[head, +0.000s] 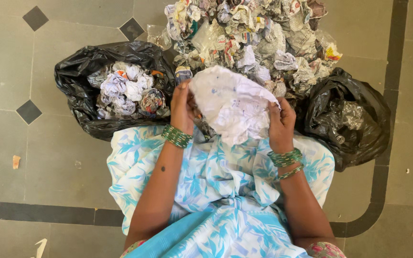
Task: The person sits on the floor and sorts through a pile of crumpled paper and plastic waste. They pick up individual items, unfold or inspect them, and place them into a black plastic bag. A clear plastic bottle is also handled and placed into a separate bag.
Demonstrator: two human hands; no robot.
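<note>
Two hands: left hand, right hand. One white crumpled sheet. Two black bags: left bag, right bag. One paper-ball heap, balls too many to count.

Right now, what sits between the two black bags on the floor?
In the head view, between the left black bag and the right black bag lie a crumpled-newspaper pile and the held white paper.

Crumpled white paper, matt, creased. Black plastic bags, glossy, wrinkled. Newspaper balls rough. Floor tiles smooth, dull stone. Printed cloth soft.
</note>
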